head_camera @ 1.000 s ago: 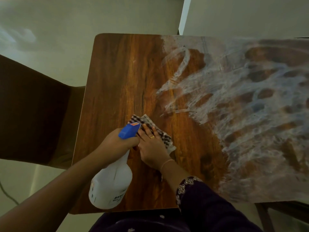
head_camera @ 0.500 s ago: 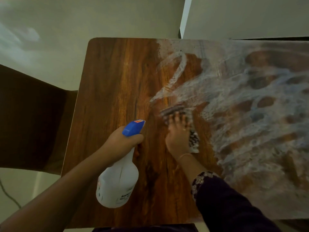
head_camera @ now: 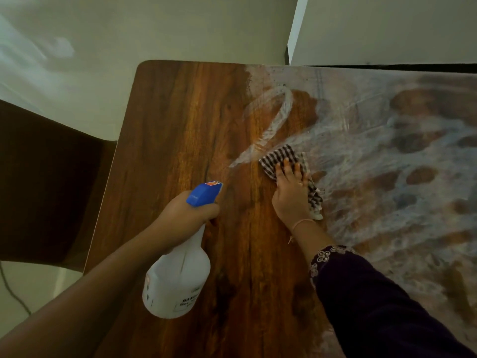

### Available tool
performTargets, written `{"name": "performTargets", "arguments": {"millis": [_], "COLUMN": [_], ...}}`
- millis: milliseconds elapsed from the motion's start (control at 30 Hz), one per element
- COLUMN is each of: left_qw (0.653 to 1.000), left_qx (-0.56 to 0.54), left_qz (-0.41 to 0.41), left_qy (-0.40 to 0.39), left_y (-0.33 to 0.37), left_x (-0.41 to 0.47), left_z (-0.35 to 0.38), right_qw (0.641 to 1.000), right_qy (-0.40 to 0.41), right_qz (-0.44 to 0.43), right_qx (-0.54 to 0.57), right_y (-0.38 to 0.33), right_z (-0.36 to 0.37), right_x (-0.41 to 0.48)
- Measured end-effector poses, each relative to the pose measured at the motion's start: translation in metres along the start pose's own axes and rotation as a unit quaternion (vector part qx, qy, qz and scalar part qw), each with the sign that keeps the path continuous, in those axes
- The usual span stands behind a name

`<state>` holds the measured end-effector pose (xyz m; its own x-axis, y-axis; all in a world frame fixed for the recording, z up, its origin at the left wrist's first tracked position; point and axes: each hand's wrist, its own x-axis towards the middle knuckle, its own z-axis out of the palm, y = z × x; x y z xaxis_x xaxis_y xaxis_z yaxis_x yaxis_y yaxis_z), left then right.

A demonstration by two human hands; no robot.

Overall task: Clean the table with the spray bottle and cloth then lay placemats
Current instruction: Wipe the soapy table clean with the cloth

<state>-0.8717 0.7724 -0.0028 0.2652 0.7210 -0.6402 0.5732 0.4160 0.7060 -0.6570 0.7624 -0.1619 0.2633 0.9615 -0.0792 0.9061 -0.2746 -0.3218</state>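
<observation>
A white spray bottle [head_camera: 178, 280] with a blue trigger head hangs over the near left of the brown wooden table [head_camera: 180, 125]; my left hand [head_camera: 185, 215] grips its neck. A black-and-white checked cloth [head_camera: 281, 157] lies flat on the table near its middle. My right hand [head_camera: 290, 195] presses on the cloth with straight, spread fingers. The cloth sits at the edge of a wide patch of whitish wet smears [head_camera: 387, 164] that covers the table's right half. No placemats are in view.
A dark chair [head_camera: 44, 187] stands against the table's left side. A white wall corner [head_camera: 294, 29] rises behind the far edge. Pale floor lies to the left, with a thin cable [head_camera: 13, 293] at the lower left.
My right hand has slid the cloth from the near left, beside the bottle, away and to the right into the wet smears. The bottle and my left hand have barely moved.
</observation>
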Motion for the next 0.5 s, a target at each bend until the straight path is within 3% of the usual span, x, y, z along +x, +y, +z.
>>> {"name": "performTargets", "arguments": {"millis": [100, 200, 300, 367, 500], "left_qw": [1.000, 1.000, 1.000, 1.000, 1.000], "left_qx": [-0.003, -0.017, -0.010, -0.011, -0.002], "left_qz": [-0.005, -0.006, -0.006, 0.002, 0.016], "left_qy": [-0.002, 0.000, 0.019, 0.015, 0.024], "left_y": [0.003, 0.008, 0.015, 0.019, 0.025], "left_x": [0.002, 0.006, 0.012, 0.017, 0.025], "left_z": [0.001, 0.004, 0.007, 0.005, 0.002], "right_qw": [0.998, 0.969, 0.941, 0.943, 0.985], "right_qy": [0.018, -0.047, -0.098, -0.073, -0.028], "right_qz": [-0.065, -0.237, -0.322, -0.325, -0.170], "right_qx": [0.018, 0.048, 0.046, 0.027, -0.002], "right_y": [-0.035, -0.084, -0.095, -0.078, -0.011], "right_z": [0.013, 0.031, 0.035, 0.029, 0.006], "right_x": [-0.015, -0.039, -0.035, -0.019, 0.023]}}
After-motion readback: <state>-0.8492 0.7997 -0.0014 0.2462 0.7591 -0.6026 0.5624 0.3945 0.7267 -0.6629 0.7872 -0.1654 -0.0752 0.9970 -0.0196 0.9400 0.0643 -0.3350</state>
